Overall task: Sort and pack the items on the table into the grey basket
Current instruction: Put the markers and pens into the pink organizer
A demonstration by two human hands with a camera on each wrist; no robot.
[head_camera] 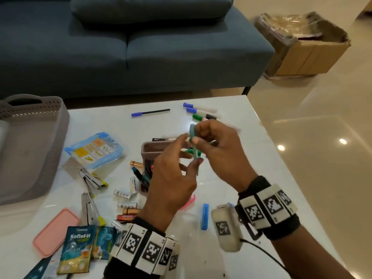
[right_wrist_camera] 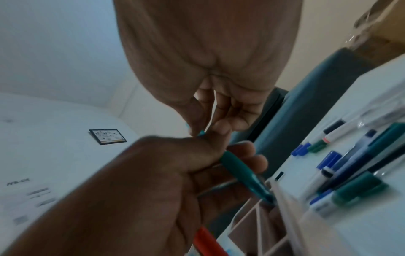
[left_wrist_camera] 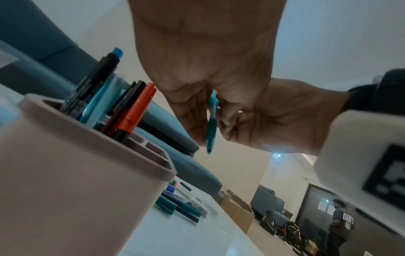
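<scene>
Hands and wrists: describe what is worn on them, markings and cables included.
The left hand and right hand are bare, with no gloves or rings visible. Each wrist carries a black band set with white blocks bearing black-and-white square markers. A white camera pod with its own marker hangs at the right wrist, and a thin black cable trails from it.

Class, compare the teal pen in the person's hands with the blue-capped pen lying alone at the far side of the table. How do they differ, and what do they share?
The teal pen is held above the table by both hands, left hand and right hand; the blue-capped pen lies untouched on the table. The teal pen stands nearly upright; the blue-capped pen lies flat. The teal pen is teal along its visible length; the other has a dark barrel and blue cap. Both are slim pens.
</scene>
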